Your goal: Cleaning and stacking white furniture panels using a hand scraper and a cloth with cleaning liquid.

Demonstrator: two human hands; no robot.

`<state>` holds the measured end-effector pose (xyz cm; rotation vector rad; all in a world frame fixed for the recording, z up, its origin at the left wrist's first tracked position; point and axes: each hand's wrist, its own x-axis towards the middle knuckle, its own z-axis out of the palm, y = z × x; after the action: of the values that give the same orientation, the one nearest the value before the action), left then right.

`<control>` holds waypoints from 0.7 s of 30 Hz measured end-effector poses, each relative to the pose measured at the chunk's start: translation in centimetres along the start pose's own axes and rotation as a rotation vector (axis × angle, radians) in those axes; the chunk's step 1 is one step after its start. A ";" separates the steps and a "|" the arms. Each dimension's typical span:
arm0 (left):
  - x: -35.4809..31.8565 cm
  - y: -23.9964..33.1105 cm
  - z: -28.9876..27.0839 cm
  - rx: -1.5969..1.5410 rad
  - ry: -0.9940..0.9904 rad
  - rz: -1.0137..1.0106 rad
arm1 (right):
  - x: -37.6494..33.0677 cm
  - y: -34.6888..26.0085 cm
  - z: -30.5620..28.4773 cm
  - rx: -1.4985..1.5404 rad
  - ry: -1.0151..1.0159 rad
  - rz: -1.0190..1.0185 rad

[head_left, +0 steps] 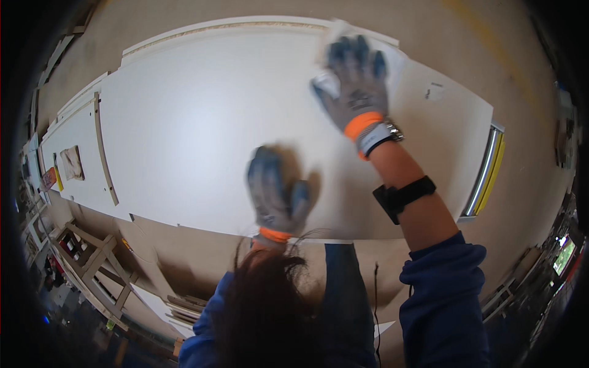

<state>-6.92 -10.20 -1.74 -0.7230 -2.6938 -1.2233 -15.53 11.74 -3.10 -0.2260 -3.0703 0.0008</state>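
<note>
Left hand, in a grey glove with orange cuff: spread flat, palm down, near the close edge of the large white rectangular panel, grasping nothing. Right hand, gloved alike: fingers extended, pressed onto a crumpled white cloth at the panel's far edge. Black wristband on the right forearm. Small wooden trestle at lower left, on the floor.

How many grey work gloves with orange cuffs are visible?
2. The left grey glove with orange cuff lies flat on the large white panel; the right glove presses a white cloth farther away.
</note>
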 end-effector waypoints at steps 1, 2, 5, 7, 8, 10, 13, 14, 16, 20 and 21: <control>-1.5 -2.3 -1.7 0.052 0.043 -0.095 | -0.7 -2.9 0.0 0.114 -0.026 -0.155; -2.3 -5.0 -6.7 0.161 0.094 -0.163 | -0.6 -8.8 -1.5 0.295 -0.111 -0.277; -8.1 -15.7 -16.8 0.524 0.074 -0.396 | -8.1 -20.8 0.6 0.681 -0.184 -0.629; -9.8 -20.7 -22.7 0.661 0.118 -0.814 | -14.2 -24.2 0.1 0.581 -0.291 -0.735; -9.6 -23.0 -24.9 0.658 0.166 -0.941 | -16.2 -23.8 2.7 0.558 -0.135 -0.701; -10.7 -25.3 -29.2 0.692 0.238 -1.112 | -10.3 -20.4 -2.5 0.420 -0.574 -0.651; -9.5 -29.2 -30.3 0.147 0.394 -1.052 | -5.2 -11.3 -1.6 0.165 -0.188 -0.224; -8.0 -28.2 -27.2 0.158 0.399 -1.154 | -2.1 -9.3 -1.4 -0.047 -0.180 -0.086; -7.1 -27.8 -23.3 0.225 0.484 -1.145 | 4.1 -11.5 0.3 -0.031 0.006 0.029; -6.9 -28.5 -23.1 0.245 0.604 -1.118 | 8.8 -30.1 2.3 0.292 0.214 -0.490; -6.9 -28.5 -24.1 0.091 0.638 -1.199 | 6.8 -35.6 2.1 0.280 0.162 -0.661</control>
<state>-16.42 -46.58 -7.00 1.2691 -2.4467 -1.1068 -27.59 -22.42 -4.55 0.7544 -2.7820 0.3528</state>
